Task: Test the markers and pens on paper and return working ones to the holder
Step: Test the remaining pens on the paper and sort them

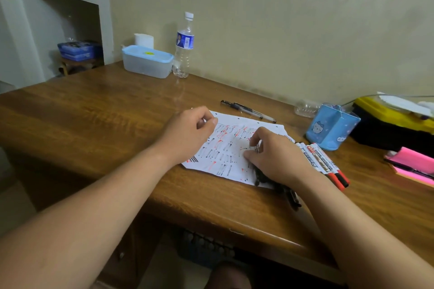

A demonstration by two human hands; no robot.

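Note:
A white sheet of paper (225, 148) covered in red and black test strokes lies on the wooden desk (94, 119). My right hand (277, 155) grips a marker (256, 148) with its tip down on the sheet. My left hand (187, 134) has its fingers curled and rests on the paper's left edge; whether it holds a cap I cannot tell. Several whiteboard markers (321, 162) with red caps lie right of the sheet. Dark pens (281, 187) lie under my right wrist. The blue pen holder (331, 126) stands at the right.
Two black pens (249, 111) lie behind the paper. A water bottle (184, 47) and a blue-lidded box (148, 61) stand at the back left. A yellow and black case (394, 122) and pink sticky notes (411, 164) sit at the right edge.

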